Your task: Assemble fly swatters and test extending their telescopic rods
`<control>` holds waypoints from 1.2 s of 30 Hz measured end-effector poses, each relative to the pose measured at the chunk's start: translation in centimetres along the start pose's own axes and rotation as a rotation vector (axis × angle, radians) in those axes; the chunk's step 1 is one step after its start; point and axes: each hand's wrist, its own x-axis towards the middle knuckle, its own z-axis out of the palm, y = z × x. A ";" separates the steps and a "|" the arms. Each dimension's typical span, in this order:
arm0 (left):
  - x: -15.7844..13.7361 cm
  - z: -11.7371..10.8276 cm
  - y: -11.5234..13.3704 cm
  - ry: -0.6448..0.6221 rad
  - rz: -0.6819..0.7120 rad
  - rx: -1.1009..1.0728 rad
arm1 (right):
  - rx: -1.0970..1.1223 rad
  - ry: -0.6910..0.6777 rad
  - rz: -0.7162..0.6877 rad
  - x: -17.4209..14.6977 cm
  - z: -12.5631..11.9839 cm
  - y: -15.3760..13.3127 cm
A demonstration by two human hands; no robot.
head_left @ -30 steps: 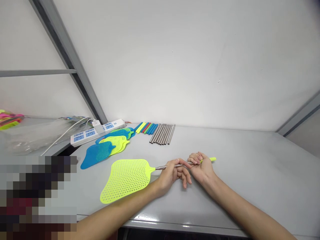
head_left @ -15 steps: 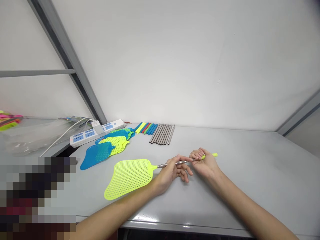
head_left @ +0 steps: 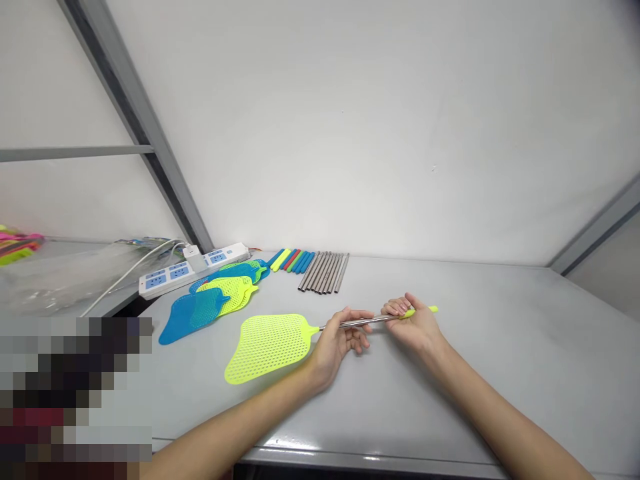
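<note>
Swatter [head_left: 275, 345] shifted right; left hand [head_left: 335, 345], right hand [head_left: 417, 328] parted.

The left hand [head_left: 341, 343] curls loosely near the right hand [head_left: 414, 325], which is palm-up with fingers [head_left: 395, 307] folded.

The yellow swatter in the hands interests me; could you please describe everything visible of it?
The yellow swatter has a broad, perforated, plastic-looking head, a metallic-looking rod and a yellow grip. It extends crosswise over the table, head leftward. The left hand holds the rod; the right hand holds the grip.
</note>
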 end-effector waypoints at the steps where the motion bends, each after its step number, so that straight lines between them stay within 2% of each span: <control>1: 0.0 0.0 0.0 0.007 0.005 -0.008 | 0.013 0.006 -0.003 0.1 0.0 -0.2; 15: -0.1 0.0 0.4 0.103 0.068 -0.106 | 0.060 -0.007 0.009 0.2 0.3 -1.1; 25: -0.2 0.3 0.5 0.189 0.151 -0.031 | 0.058 0.017 0.028 0.3 0.2 -1.0; 29: -0.3 0.2 0.6 0.161 0.192 -0.030 | 0.046 0.039 0.052 0.2 0.1 -0.4; 36: -0.2 0.0 1.9 0.097 0.180 -0.202 | 0.040 0.006 0.065 0.0 0.1 0.4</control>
